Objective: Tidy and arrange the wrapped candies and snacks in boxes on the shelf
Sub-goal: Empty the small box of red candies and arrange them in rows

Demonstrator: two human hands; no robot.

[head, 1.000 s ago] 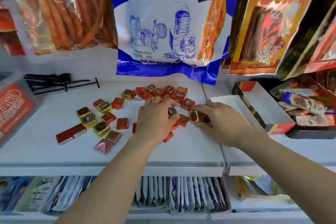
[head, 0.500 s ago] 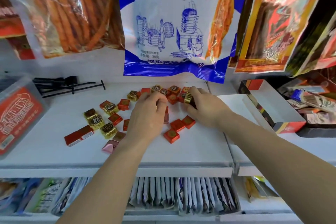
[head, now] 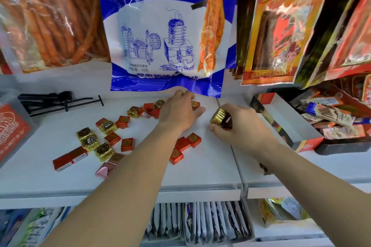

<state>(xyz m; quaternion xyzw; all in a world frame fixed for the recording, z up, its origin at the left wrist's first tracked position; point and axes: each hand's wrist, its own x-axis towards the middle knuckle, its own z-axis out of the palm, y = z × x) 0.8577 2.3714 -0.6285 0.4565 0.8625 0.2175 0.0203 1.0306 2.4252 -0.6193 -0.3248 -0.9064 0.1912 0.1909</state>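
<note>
Several red and gold wrapped candies (head: 112, 138) lie scattered on the white shelf (head: 60, 182). My right hand (head: 239, 128) grips a small stack of gold-wrapped candies (head: 219, 116) just above the shelf, near its right seam. My left hand (head: 177, 111) reaches to the back of the shelf, fingers curled down over candies there, one gold-and-red candy (head: 195, 104) showing beside its fingers. What lies under its palm is hidden. An open white box with a red and black rim (head: 281, 118) stands right of my right hand.
Large snack bags hang above: an orange-stick bag (head: 48, 16), a blue and white bag (head: 160, 30), red and yellow bags (head: 281, 26). Black hooks (head: 50, 101) lie at the back left. A red-labelled tub (head: 10, 128) sits far left. Loose snack packets (head: 337, 122) fill the right.
My right hand has pulled back to the right with gold candies in its grip. My left hand has moved further toward the back of the shelf.
</note>
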